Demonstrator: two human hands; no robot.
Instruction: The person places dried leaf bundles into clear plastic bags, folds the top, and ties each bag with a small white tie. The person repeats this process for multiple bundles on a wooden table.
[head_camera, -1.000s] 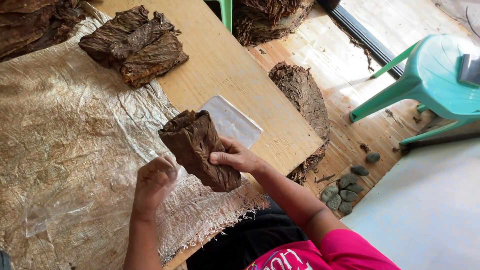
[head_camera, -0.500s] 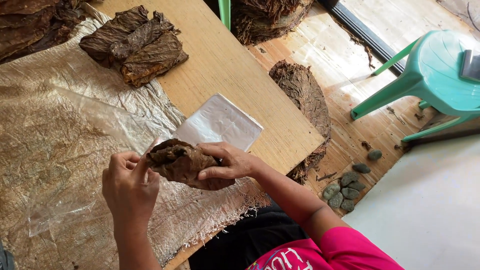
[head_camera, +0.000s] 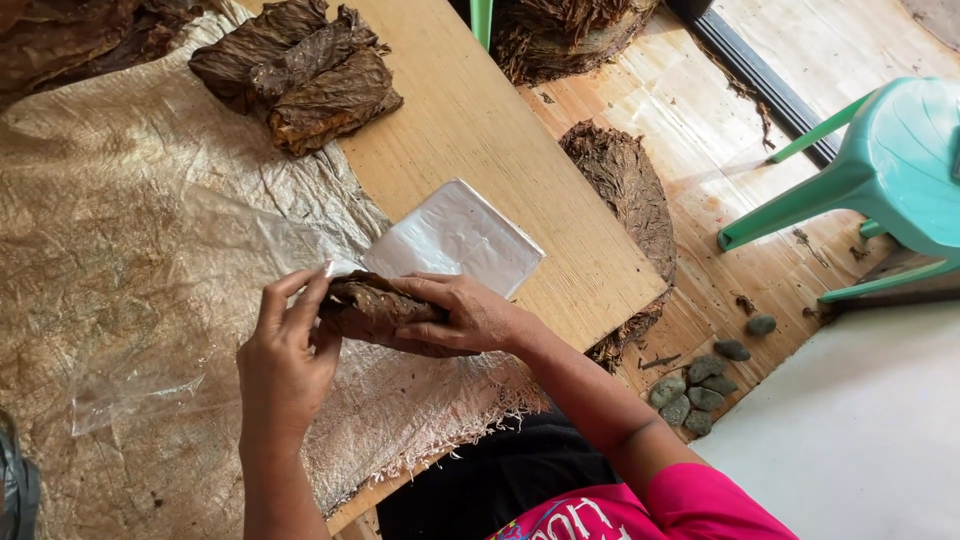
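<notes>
A folded bundle of dark brown dried leaf (head_camera: 372, 305) is held over the table between both hands. My right hand (head_camera: 460, 315) wraps around its right end from above. My left hand (head_camera: 285, 355) pinches the left end with fingers and thumb. Just behind the bundle lies a flat clear plastic bag (head_camera: 455, 237) on the wooden tabletop (head_camera: 480, 120). A wrinkled tan woven sheet (head_camera: 130, 240) covers the left part of the table beneath my hands.
A pile of folded brown leaves (head_camera: 300, 72) sits at the far side of the sheet, with more leaf (head_camera: 60, 40) at the top left. Heaps of leaf (head_camera: 625, 180) lie on the floor, beside grey stones (head_camera: 700, 385) and a green plastic chair (head_camera: 880, 170).
The leaf bundle went from upright in my right hand to lying flat. My left hand came up from the sheet and took hold of its left end.
</notes>
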